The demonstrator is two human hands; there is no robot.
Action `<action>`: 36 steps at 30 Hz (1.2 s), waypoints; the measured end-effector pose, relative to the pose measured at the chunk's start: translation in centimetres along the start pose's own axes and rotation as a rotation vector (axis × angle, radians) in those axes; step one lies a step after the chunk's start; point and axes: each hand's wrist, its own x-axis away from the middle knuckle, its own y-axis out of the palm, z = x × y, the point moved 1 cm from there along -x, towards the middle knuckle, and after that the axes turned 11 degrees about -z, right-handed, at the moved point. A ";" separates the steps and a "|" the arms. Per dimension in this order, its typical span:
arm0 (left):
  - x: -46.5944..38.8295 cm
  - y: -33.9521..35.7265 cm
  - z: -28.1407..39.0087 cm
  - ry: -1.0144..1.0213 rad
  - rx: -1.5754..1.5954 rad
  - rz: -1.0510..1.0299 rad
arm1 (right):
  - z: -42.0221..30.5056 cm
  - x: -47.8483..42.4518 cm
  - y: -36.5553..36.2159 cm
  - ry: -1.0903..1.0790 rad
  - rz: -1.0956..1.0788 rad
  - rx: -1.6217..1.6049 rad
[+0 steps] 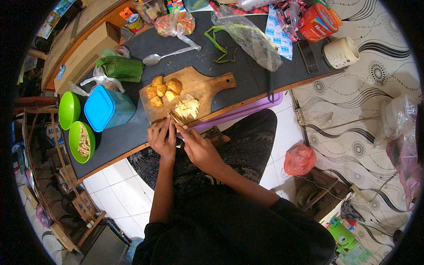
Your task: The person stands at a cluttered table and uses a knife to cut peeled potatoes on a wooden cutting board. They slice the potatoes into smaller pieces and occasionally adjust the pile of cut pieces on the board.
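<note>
At the near edge of a wooden cutting board point(202, 79), my right hand point(201, 150) grips a small knife point(173, 116); its handle is mostly hidden by the fingers. My left hand point(162, 136) is close against the blade, fingertips together at the board's edge. Whether a small piece is pinched there is hard to see. Just beyond the blade lies a pile of thin, pale yellow slices point(187, 108). Golden-brown chunks with pale cut faces point(161, 90) sit farther back on the board. The board's handle points right.
Left of the board stand a blue-lidded plastic container point(99, 108), a green bowl point(69, 110) and another green bowl point(74, 145) holding beige pieces. Behind are a leaf-wrapped bundle point(123, 68), a spoon point(153, 59), a bag of chillies point(175, 25) and a clear plastic bag point(248, 36).
</note>
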 end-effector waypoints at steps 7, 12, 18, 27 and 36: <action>-0.1 0.1 0.0 0.015 -0.006 0.013 | 0.0 -0.2 0.1 -0.010 0.021 -0.006; -0.1 0.1 0.0 0.016 -0.011 0.018 | -0.1 -0.1 0.0 -0.004 0.021 -0.031; -0.5 0.0 0.1 0.051 -0.028 0.039 | -0.2 -0.2 -0.2 0.003 0.020 -0.034; -0.4 0.1 0.1 0.038 -0.033 0.036 | 0.2 -0.1 0.4 -0.012 0.049 0.020; -0.4 0.1 0.0 0.051 -0.036 0.041 | 0.2 0.2 0.6 0.014 0.037 0.022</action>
